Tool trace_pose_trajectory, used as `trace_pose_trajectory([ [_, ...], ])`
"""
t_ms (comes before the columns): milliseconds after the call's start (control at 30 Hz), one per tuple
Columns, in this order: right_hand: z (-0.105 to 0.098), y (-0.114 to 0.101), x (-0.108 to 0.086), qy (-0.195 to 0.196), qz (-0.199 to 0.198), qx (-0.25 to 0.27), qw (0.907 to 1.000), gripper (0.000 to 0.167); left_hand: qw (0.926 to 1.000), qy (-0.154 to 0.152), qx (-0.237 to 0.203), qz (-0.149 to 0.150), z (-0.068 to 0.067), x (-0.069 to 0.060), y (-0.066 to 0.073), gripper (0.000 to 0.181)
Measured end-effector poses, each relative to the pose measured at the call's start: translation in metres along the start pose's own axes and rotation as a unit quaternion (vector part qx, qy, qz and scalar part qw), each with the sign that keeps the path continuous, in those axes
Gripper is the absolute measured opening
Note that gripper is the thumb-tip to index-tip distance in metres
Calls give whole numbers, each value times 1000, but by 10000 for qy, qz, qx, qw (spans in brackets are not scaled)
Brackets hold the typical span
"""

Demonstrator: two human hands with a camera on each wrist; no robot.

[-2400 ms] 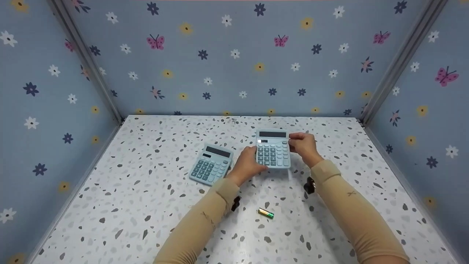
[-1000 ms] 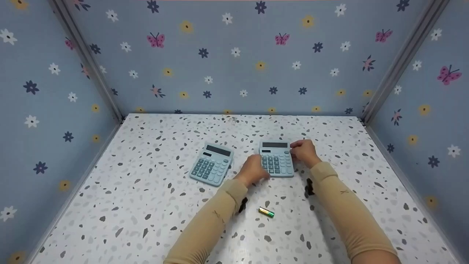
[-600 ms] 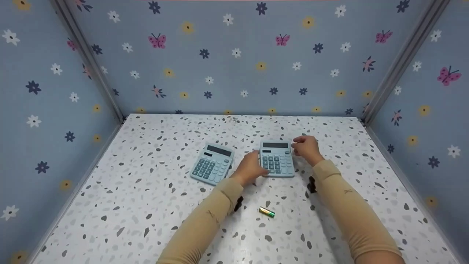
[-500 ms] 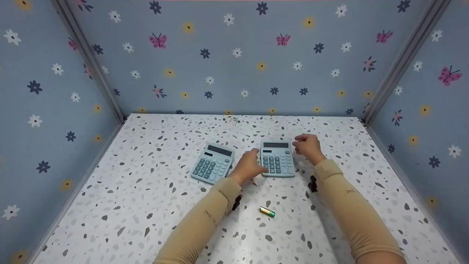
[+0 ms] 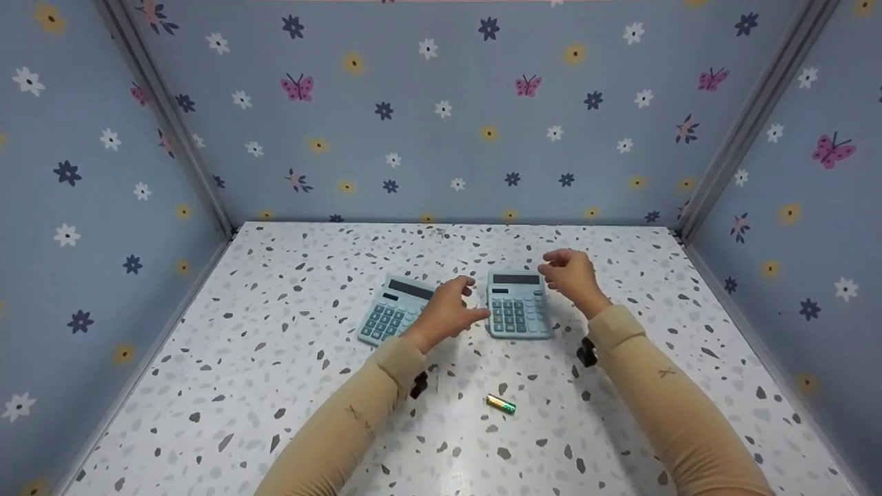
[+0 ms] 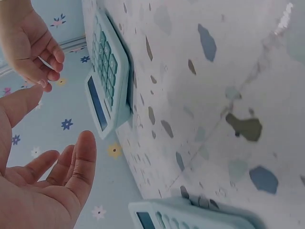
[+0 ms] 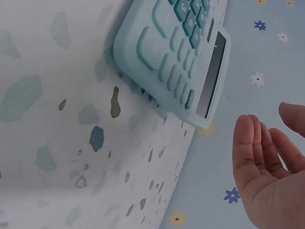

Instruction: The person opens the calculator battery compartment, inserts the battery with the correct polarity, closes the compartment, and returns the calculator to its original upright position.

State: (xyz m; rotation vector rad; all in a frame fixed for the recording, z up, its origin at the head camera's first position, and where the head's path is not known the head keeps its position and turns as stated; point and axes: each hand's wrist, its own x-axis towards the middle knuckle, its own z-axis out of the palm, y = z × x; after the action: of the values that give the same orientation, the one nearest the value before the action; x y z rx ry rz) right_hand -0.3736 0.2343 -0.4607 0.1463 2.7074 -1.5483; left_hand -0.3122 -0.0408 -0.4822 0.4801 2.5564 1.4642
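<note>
Two light blue calculators lie face up on the speckled table. The right calculator stands nearly straight, while the left calculator is turned at a slant. Between them is the left hand, thumb and fingers spread and holding nothing; it hides part of the left calculator's keys. Just above the right calculator's upper right corner hovers the right hand, its fingers loosely bent with nothing in them. In the right wrist view a gap separates this right hand from the calculator.
A green and gold battery lies on the speckled table between the forearms, nearer the front. Blue flowered panels enclose the table at the back and both sides. A small black device sits at each wrist.
The right calculator has been lowered flat onto the table and both hands have let go of it. The left hand has moved left, over the edge of the left calculator.
</note>
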Motion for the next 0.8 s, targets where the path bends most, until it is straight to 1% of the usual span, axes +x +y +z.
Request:
trace_pose_trajectory([
  [67,2,-5,-4,-37,-87,-3,10000,40,10000,20,50,64,-5,-4,-1,70],
  [200,7,-14,-12,-103,-297,-9,9995,40,9997,149,156,87,-16,-10,-2,70],
  [400,14,-26,-22,-274,-639,65,9976,39,9985,385,398,-41,-35,-17,-7,70],
  [633,23,-36,-34,-527,-835,199,9949,39,9984,392,398,-92,-62,-27,-19,72],
  [700,27,-39,-37,-584,-892,201,9941,40,9978,461,461,-128,-68,-29,-21,71],
  [800,36,-43,-41,-682,-942,215,9930,41,9973,485,508,-212,-76,-33,-25,70],
])
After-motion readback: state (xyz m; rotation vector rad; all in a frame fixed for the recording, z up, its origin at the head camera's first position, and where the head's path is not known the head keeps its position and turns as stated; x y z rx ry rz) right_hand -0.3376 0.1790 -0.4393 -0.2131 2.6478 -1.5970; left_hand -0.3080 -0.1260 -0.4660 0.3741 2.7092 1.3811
